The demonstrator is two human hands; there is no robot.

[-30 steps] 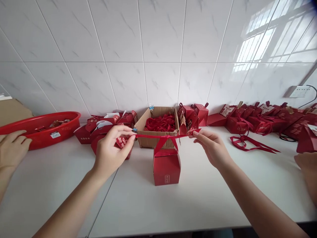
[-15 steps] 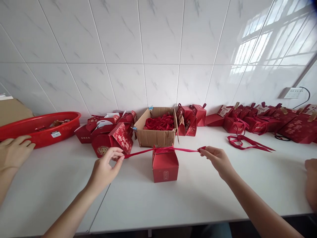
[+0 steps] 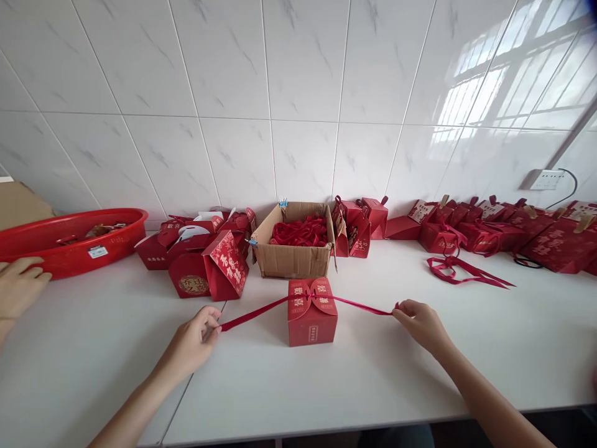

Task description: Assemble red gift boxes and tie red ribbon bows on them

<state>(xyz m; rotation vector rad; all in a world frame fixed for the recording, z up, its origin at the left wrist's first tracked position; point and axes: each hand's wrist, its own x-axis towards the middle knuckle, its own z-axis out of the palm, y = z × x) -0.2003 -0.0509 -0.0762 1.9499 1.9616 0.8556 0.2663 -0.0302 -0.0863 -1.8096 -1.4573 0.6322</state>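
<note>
A small red gift box [image 3: 311,328] with pale lettering stands upright on the white table [image 3: 261,392], its curved top flaps folded down and meeting in the middle. A dark red ribbon [image 3: 254,315] passes through slots in those flaps and stretches out to both sides. My left hand [image 3: 196,339] pinches the ribbon's left end between thumb and fingers. At the other side, my right hand [image 3: 422,323] is closed on the right end. Both hands are apart from the box itself.
Behind the box stands a cardboard carton [image 3: 293,261] of red ribbons. Red boxes [image 3: 186,274] cluster at left, and more [image 3: 485,236] line the wall at right near a loose ribbon [image 3: 466,274]. Another person's hand [image 3: 21,283] touches a red basin [image 3: 116,239].
Both my hands have moved outward and down, drawing the ribbon ends apart. The box's top flaps, raised before, now lie flat. The other person's hand at the right edge has nearly left view.
</note>
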